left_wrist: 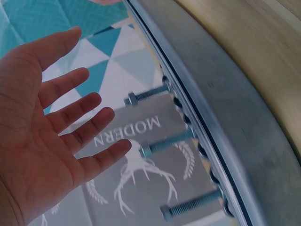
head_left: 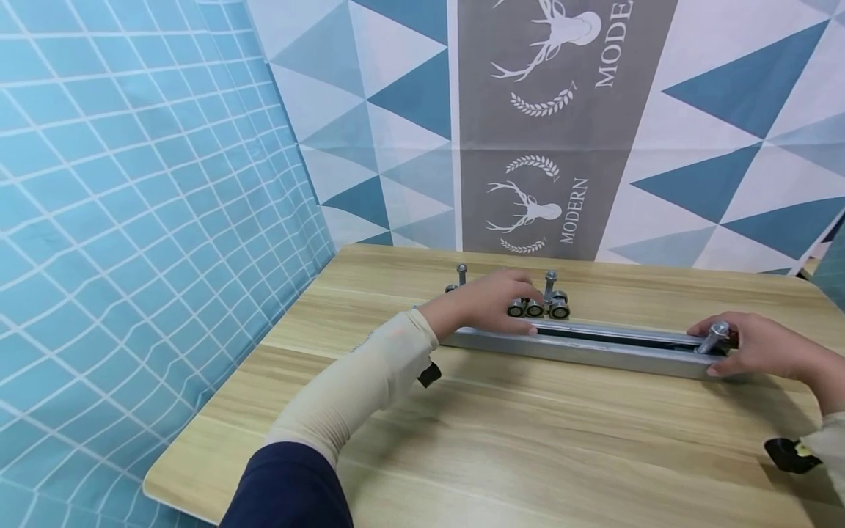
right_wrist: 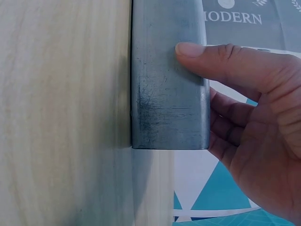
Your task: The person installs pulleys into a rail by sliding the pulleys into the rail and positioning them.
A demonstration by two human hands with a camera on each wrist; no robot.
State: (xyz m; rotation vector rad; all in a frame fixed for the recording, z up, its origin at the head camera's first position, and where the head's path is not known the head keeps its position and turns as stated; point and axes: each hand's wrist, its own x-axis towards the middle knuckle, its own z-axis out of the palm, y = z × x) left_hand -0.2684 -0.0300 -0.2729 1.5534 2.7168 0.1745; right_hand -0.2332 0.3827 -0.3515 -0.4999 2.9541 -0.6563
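We read "MODERN" on the patterned cloth (head_left: pixel 528 132) behind the wooden table (head_left: pixel 528 440), where the metal rail (head_left: pixel 607 355) lies. We see the right hand (head_left: pixel 762 345) gripping its end between thumb and fingers; the left hand (head_left: pixel 491 302), fingers spread, hangs near wheeled trolleys (head_left: pixel 560 305).

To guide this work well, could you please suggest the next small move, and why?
Perhaps the right hand could nudge the hex bolt leftward along the slotted metal rail: the bolt stands near the rail's right end, that hand holds this end, and the slot continues leftward.
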